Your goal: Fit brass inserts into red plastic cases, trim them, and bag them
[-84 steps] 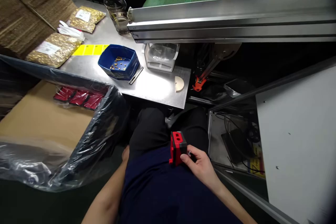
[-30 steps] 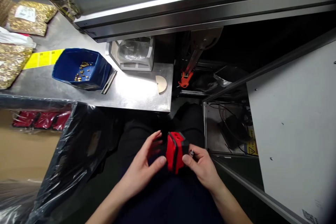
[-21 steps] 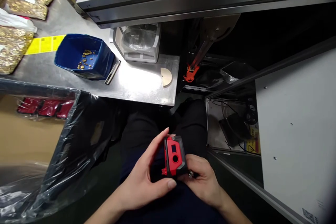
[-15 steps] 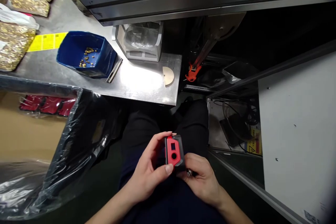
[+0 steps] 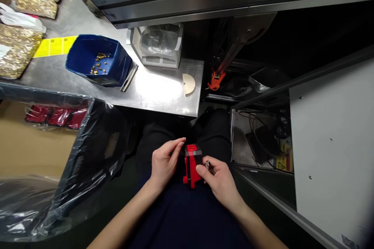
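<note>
A red and black device (image 5: 193, 165) is held over my lap, turned with a narrow side upward. My right hand (image 5: 220, 181) grips its right side between thumb and fingers, and a small metal tool (image 5: 209, 166) is also tucked in those fingers. Just left of the device is my left hand (image 5: 166, 163), its thumb and fingertips pinched together near the device's upper left corner. Whatever may be between those fingertips is too small to make out.
On the metal table (image 5: 163, 103) are a blue bin (image 5: 117, 64) with small brass parts, a pen-like tool (image 5: 129, 78), a wooden half-disc (image 5: 189, 85) and a grey bin (image 5: 177, 52). A plastic-lined box (image 5: 35, 151) holds red parts at left; a white panel (image 5: 336, 132) stands right.
My left hand has let go of the device and moved slightly left, its fingertips now pinched. The device has been turned in my right hand, which has shifted up.
</note>
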`<state>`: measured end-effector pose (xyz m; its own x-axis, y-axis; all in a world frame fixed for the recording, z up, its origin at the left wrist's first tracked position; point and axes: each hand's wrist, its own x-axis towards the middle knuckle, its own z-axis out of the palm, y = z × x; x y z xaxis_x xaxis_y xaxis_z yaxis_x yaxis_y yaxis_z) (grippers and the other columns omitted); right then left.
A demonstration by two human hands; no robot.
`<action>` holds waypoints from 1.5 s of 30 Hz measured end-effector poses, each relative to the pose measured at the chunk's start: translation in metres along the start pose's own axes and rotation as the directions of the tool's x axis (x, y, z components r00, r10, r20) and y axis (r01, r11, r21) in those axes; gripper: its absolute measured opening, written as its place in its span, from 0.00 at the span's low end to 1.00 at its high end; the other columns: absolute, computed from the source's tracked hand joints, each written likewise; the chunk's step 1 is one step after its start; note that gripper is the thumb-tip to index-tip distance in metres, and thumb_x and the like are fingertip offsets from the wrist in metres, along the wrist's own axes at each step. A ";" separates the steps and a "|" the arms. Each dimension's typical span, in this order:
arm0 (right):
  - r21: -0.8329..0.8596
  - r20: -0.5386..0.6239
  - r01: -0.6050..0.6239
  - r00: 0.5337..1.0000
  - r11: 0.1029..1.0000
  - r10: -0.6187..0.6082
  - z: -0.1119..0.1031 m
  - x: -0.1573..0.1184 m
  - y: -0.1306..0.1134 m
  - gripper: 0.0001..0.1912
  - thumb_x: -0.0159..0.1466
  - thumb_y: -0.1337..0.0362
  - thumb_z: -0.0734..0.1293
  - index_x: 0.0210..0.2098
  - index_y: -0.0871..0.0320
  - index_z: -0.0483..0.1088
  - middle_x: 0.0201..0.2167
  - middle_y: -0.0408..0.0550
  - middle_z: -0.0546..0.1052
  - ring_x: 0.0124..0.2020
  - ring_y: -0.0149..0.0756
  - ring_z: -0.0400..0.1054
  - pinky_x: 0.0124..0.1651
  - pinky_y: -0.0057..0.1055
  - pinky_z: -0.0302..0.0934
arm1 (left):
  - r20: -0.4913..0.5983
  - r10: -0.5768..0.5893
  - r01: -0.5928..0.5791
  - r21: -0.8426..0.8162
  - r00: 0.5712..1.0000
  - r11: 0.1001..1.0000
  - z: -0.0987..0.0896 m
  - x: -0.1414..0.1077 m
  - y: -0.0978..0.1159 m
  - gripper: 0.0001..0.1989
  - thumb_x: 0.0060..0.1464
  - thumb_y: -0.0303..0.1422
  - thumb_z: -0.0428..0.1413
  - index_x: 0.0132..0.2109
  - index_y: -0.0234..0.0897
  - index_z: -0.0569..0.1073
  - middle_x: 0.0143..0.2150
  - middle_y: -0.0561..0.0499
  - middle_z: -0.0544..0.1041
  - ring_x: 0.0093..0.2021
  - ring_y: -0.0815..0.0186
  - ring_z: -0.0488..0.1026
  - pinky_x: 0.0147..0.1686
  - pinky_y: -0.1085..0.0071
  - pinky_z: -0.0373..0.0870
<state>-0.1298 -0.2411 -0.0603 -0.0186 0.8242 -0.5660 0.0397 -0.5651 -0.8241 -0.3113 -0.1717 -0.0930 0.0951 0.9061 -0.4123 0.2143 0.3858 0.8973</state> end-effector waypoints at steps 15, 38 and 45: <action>-0.017 0.093 -0.041 0.995 0.999 0.043 0.002 0.020 -0.005 0.16 0.68 0.50 0.67 0.39 0.58 0.72 0.25 0.39 0.69 0.23 0.27 0.63 0.27 0.26 0.58 | 0.146 0.029 -0.017 -0.086 0.989 0.996 0.015 -0.006 0.001 0.15 0.66 0.40 0.56 0.54 0.43 0.80 0.50 0.47 0.83 0.48 0.56 0.80 0.49 0.63 0.76; 0.455 0.213 -0.262 0.960 0.851 0.182 0.009 0.011 -0.017 0.14 0.67 0.53 0.70 0.40 0.58 0.71 0.28 0.36 0.65 0.20 0.19 0.49 0.27 0.22 0.58 | 0.542 0.187 -0.289 0.110 0.819 0.951 -0.023 -0.036 0.011 0.39 0.53 0.41 0.69 0.69 0.59 0.64 0.78 0.50 0.46 0.75 0.46 0.52 0.73 0.51 0.54; -0.218 0.000 -0.021 1.000 0.976 0.021 -0.023 -0.003 -0.025 0.17 0.71 0.46 0.63 0.39 0.53 0.68 0.28 0.38 0.71 0.30 0.30 0.65 0.35 0.28 0.59 | 0.423 -0.004 -0.094 0.211 0.906 0.973 -0.023 -0.058 0.021 0.33 0.53 0.46 0.68 0.64 0.60 0.68 0.72 0.49 0.54 0.71 0.46 0.58 0.68 0.49 0.63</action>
<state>-0.1076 -0.2290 -0.0374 -0.0174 0.8121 -0.5833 0.2569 -0.5602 -0.7875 -0.3347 -0.2127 -0.0468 0.4963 0.7460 -0.4441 0.4043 0.2541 0.8786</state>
